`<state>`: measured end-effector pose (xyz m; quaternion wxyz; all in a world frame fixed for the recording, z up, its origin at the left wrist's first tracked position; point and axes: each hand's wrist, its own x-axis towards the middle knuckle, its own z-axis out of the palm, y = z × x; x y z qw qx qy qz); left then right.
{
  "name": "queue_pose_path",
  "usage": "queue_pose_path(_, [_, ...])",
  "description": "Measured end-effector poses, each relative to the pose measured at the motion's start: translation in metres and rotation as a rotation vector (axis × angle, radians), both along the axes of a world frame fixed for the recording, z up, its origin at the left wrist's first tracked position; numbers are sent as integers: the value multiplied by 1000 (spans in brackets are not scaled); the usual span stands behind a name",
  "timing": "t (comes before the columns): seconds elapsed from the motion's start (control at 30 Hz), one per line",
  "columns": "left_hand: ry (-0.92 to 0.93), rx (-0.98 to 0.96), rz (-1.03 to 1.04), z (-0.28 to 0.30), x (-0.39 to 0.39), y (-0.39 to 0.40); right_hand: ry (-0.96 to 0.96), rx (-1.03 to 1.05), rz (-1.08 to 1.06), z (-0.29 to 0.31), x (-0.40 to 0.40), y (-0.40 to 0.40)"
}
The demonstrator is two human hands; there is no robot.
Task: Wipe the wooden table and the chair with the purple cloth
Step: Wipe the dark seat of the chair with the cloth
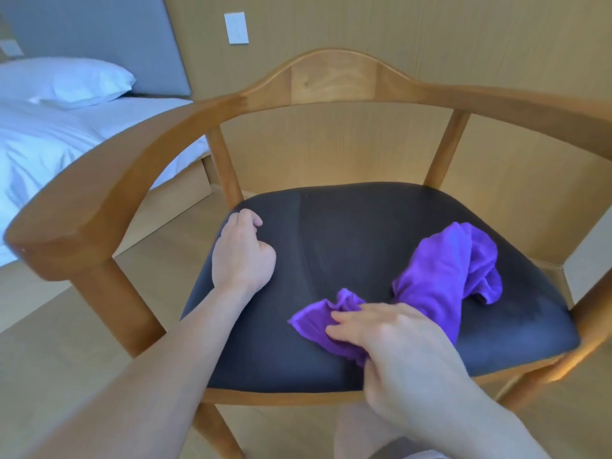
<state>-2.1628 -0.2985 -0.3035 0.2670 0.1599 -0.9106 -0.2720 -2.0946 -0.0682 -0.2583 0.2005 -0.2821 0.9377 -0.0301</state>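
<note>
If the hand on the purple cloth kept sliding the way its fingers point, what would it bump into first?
The right hand points left across the dark seat, fingers lying on the purple cloth. Going straight on, it would probably cross bare seat and then meet the left hand or its wrist, though the depth is hard to judge.

Chair [334, 77] right armrest cut off.
</note>
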Motion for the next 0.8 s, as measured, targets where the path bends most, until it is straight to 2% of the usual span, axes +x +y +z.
queue_pose_path(0.07, [-5, 2, 1, 0, -1, 0, -240, -116, -61, 4, 1, 6])
queue_pose_path(0.13, [-3, -6, 2, -1, -1, 0, -412, -362, -21, 4, 12, 29])
queue_pose_path(0.17, [2, -10, 1, -1, -2, 0, -372, -483, -34, 11, 15, 33])
queue_pose_path(0.23, [14, -22, -1, -2, -2, 0, -136, -781, -132, 32, -1, 33])
queue_pose_path(0.3, [13, -34, -9, -2, -3, 1, 14, -1094, -226, 48, -30, 34])
queue_pose_path(0.33, [11, -37, -12, -1, -3, 1, 63, -1155, -307, 54, -52, 26])
queue_pose_path(0.4, [10, -34, -9, -1, -3, 1, 130, -1111, -373, 55, -95, -6])
queue_pose_path(0.43, [8, -27, -5, -1, -3, 0, 104, -1001, -358, 49, -109, -24])
queue_pose_path(0.5, [3, 2, -4, -1, -3, -2, 22, -650, -219, 22, -123, -56])
queue_pose_path(0.53, [4, 18, -6, -2, -3, -2, 36, -505, -159, 8, -122, -66])
queue_pose_path(0.57, [6, 29, -11, -1, -3, -3, 88, -453, -112, 0, -121, -71])
queue_pose_path(0.7, [-4, 32, -19, 0, -4, -1, 116, -520, -42, 5, -82, -47])
queue_pose_path(0.8, [-24, 54, -21, 0, -4, -2, 243, -517, 35, -5, -17, -12])
